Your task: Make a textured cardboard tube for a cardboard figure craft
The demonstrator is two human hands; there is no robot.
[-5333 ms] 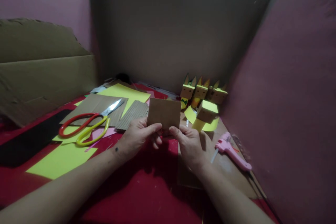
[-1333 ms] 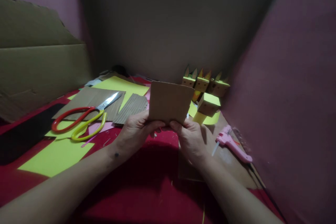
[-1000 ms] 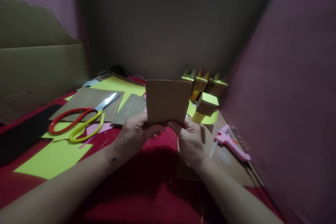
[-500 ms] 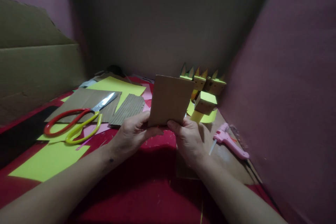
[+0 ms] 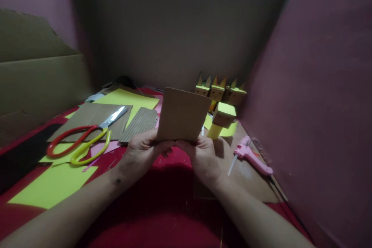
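Observation:
Between both hands a rectangular piece of cardboard (image 5: 184,114) is held up, leaning slightly. My left hand (image 5: 145,151) is closed on its lower left corner, thumb along the bottom edge. My right hand (image 5: 202,157) grips the lower right part, and the two thumb tips nearly meet under the edge. The fingers behind the cardboard are hidden. Left of my left hand lies a corrugated cardboard piece (image 5: 139,124). Scissors (image 5: 95,135) with one red and one yellow handle rest on a flat cardboard sheet (image 5: 75,114).
A pink glue gun (image 5: 251,155) with a cord lies on a cardboard mat (image 5: 244,180) at right. Behind it stand a yellow-topped box figure (image 5: 223,115) and several eared box figures (image 5: 217,89). Yellow paper (image 5: 52,186) and a large cardboard box (image 5: 40,81) are at left, on red cloth (image 5: 162,209).
The cardboard has tilted a little, its right side lower, and my right thumb has slid left along the bottom edge toward the left thumb. The whole view has shifted slightly.

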